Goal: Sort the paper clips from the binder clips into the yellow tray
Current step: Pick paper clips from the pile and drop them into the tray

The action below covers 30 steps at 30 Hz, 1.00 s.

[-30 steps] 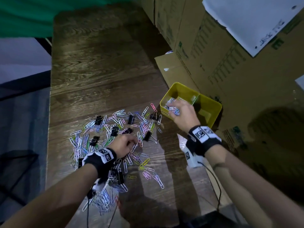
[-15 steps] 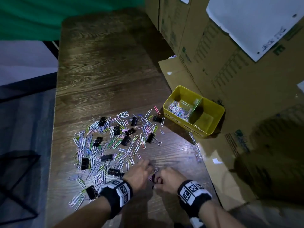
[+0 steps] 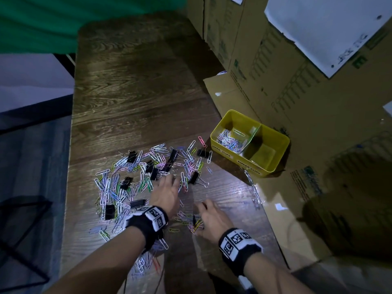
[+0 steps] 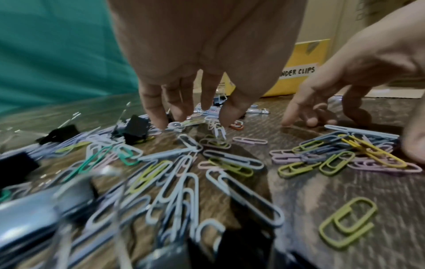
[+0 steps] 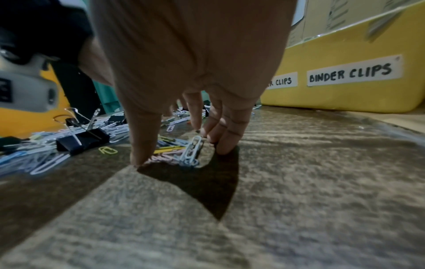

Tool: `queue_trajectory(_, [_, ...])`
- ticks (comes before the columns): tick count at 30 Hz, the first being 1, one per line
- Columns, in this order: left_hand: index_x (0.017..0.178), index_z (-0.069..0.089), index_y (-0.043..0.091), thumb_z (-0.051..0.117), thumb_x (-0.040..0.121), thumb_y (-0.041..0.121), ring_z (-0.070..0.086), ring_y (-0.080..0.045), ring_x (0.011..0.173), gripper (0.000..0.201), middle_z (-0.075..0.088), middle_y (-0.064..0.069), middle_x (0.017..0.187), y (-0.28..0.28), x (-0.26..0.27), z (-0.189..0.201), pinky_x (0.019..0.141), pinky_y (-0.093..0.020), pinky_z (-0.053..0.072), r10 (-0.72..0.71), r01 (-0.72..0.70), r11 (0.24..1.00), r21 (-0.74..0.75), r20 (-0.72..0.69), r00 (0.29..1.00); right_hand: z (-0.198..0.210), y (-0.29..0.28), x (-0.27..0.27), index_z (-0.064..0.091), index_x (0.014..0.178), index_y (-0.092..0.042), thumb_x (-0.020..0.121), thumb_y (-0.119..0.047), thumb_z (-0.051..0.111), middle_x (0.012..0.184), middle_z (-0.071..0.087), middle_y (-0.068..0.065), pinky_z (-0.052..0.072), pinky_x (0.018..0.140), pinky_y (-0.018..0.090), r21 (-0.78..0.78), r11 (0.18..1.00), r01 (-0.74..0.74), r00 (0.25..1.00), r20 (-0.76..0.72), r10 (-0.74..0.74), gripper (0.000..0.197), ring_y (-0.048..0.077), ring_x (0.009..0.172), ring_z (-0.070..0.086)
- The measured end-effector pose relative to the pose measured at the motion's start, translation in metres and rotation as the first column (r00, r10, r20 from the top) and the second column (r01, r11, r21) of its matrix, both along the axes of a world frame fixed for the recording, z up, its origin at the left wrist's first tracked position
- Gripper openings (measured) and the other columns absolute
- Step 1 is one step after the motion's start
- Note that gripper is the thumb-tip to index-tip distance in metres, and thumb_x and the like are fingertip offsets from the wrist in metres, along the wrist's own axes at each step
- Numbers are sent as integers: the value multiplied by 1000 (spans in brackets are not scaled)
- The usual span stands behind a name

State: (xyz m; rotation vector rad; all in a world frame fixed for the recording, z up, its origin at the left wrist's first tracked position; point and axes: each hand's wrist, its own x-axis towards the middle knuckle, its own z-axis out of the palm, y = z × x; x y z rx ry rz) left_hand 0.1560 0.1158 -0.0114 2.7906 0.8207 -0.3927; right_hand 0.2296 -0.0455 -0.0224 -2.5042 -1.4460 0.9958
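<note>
Coloured paper clips (image 3: pixel 118 187) and black binder clips (image 3: pixel 194 177) lie mixed on the wooden table (image 3: pixel 137 92). The yellow tray (image 3: pixel 273 169) stands at the right; its left compartment holds paper clips (image 3: pixel 230 141), and its right one looks bare. My left hand (image 3: pixel 169 181) reaches into the pile, straight fingertips (image 4: pixel 158 122) touching clips. My right hand (image 3: pixel 203 215) rests nearer me, thumb (image 5: pixel 140 154) and fingers (image 5: pixel 222 145) planted on the table either side of a small heap of paper clips (image 5: pixel 184 154). Neither hand lifts anything.
Tall cardboard boxes (image 3: pixel 297 92) wall the right side, and a flat cardboard flap (image 3: pixel 286 221) lies beside the tray. A string of clips (image 3: pixel 253 188) lies along the flap's edge. The table's left edge (image 3: pixel 71 158) drops to the floor. Tray labels read BINDER CLIPS (image 5: pixel 349 73).
A second ago my right hand was over the tray's left compartment with paper clips; it came back to the near heap. My left hand has since moved forward into the pile.
</note>
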Motion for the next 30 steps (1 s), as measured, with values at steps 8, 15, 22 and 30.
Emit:
queue_trajectory(8, [146,13,6,39,87,10,27,-33,132,64,26,-18,146,-24,-4,-4,112,-46,22,-255,258,966,15,-111,961,6,-4,-7,44,130,-7,85,-6,59,132,38,13,40,100,35,81,996,30,999,-41,-27,47,29,120,45])
queue_trajectory(15, [136,36,25,41,84,44,39,-21,119,56,39,-1,138,-26,-37,-16,98,-42,41,-397,402,900,-165,68,915,9,-9,-23,27,142,-9,81,-42,67,140,30,13,36,107,38,14,985,170,985,-4,-170,80,31,131,32])
queue_trajectory(22, [135,42,18,58,83,21,41,-30,119,54,41,-7,137,-38,-30,-14,104,-39,36,-292,285,940,-187,-13,956,10,1,-24,40,134,-5,89,-17,59,130,41,18,45,95,43,-39,996,86,996,17,-85,50,35,116,49])
queue_trajectory(30, [95,70,15,47,72,19,67,-20,79,33,71,-1,90,-38,-41,-14,73,-20,48,-302,371,898,-237,282,911,7,5,-14,52,121,3,90,0,41,121,52,22,47,91,42,-43,998,-35,999,-5,35,33,38,114,53])
